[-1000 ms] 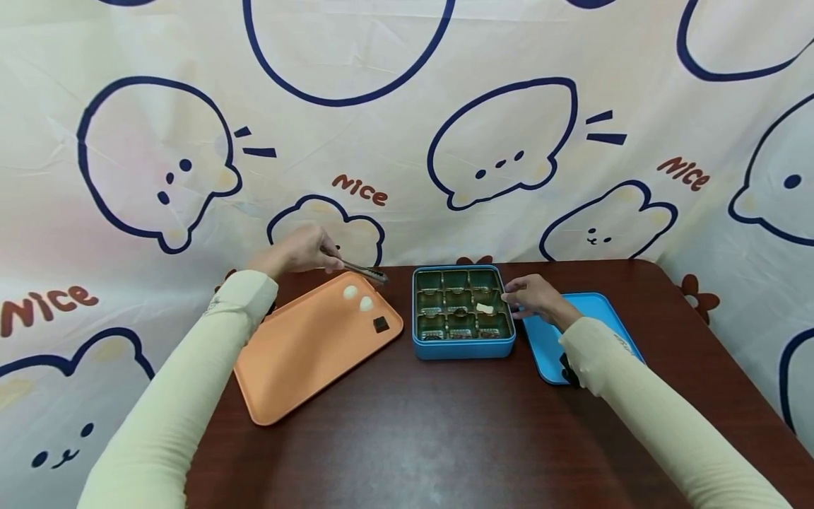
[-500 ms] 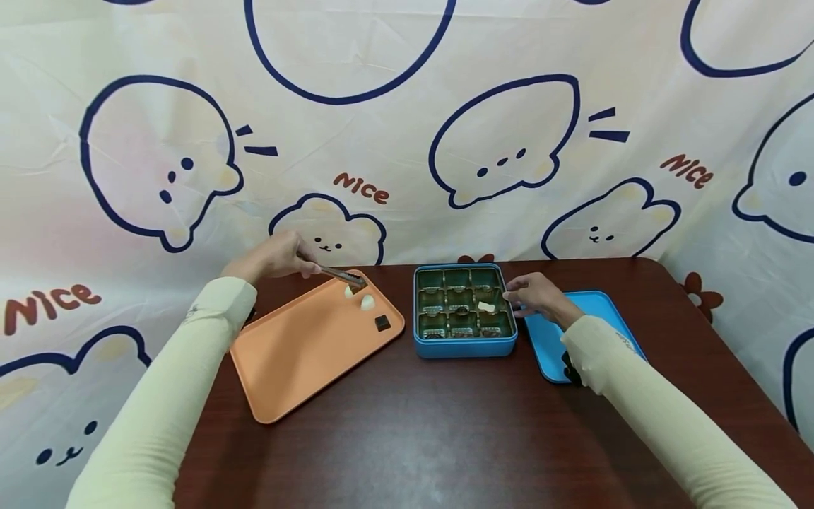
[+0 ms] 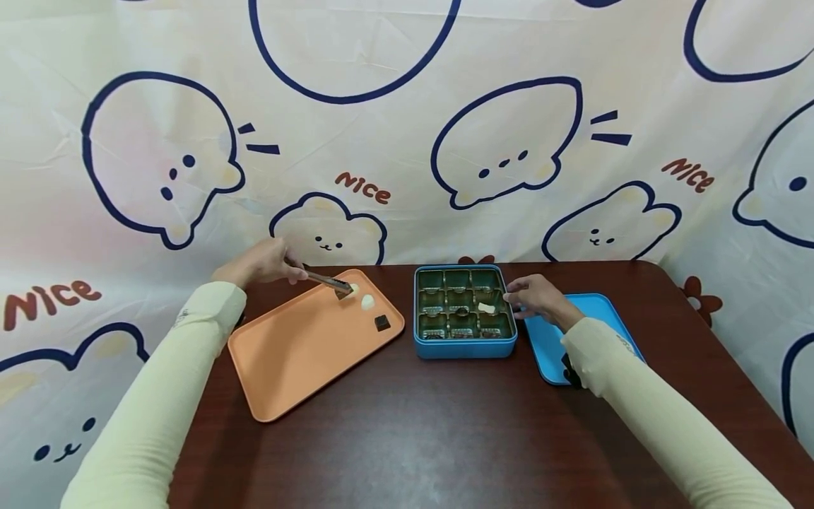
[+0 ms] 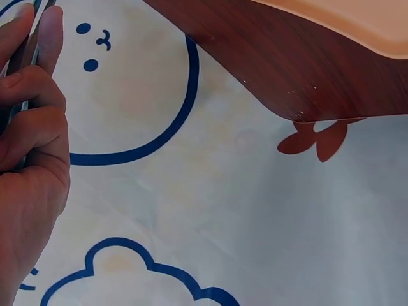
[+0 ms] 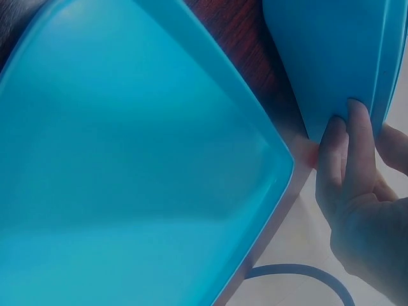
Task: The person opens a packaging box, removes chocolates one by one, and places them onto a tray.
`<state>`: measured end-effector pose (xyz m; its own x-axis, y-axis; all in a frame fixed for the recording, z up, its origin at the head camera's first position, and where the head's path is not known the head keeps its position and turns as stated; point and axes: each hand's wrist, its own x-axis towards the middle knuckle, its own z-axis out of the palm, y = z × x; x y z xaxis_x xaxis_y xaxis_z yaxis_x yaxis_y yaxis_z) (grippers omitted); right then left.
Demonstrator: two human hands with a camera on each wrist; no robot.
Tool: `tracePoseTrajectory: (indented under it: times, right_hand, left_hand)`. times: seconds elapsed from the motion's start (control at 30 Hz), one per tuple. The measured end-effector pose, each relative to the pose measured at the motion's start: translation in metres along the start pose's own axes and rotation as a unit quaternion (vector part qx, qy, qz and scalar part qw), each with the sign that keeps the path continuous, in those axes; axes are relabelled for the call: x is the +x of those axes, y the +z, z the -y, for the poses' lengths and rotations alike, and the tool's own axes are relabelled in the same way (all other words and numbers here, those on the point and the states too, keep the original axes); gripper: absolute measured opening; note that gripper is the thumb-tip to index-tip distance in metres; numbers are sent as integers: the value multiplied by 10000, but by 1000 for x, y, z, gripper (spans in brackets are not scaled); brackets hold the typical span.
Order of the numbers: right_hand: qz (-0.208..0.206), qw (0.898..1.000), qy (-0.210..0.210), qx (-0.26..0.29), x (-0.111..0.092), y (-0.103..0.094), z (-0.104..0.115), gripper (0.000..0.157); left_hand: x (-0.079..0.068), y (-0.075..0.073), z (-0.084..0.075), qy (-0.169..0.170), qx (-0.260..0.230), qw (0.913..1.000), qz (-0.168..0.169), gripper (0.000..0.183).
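Note:
In the head view my left hand [image 3: 263,261] grips metal tongs [image 3: 324,281], their tips low over the upper right of an orange tray [image 3: 286,360]. A small white piece [image 3: 355,288] lies right at the tips, partly covered by them. Beside it on the tray are another white piece [image 3: 367,302] and a dark square piece [image 3: 382,323]. My right hand [image 3: 537,297] holds the right side of a blue box [image 3: 464,349], fingertips on its outer wall [image 5: 319,57] and thumb at the rim. The box has a gold insert of several compartments; a cream piece [image 3: 486,308] sits in one.
A shallow blue lid [image 3: 594,307] lies on the dark wooden table [image 3: 413,431], right of the box and under my right forearm. A printed cloth [image 3: 407,141] hangs behind the table's back edge and along both sides.
My left hand has moved left and slightly down, bringing the tong tips from beyond the tray's upper edge to the upper white piece. The right hand and box have stayed in place.

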<state>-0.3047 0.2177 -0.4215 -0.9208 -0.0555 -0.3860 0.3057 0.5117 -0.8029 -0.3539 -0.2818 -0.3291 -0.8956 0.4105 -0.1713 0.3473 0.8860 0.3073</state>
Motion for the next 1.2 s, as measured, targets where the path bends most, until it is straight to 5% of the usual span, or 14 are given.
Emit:
tracePoseTrajectory:
  times: [0.73,1.2]
  right_hand:
    - [18,10000,-29,14,-1,0,1,46]
    - [-15,10000,31,49,-2,0,2,47]
  left_hand:
    - [-3,7,16,-600,220,9975,290,16]
    - [-4,14,20,-456,178,9986,217,18]
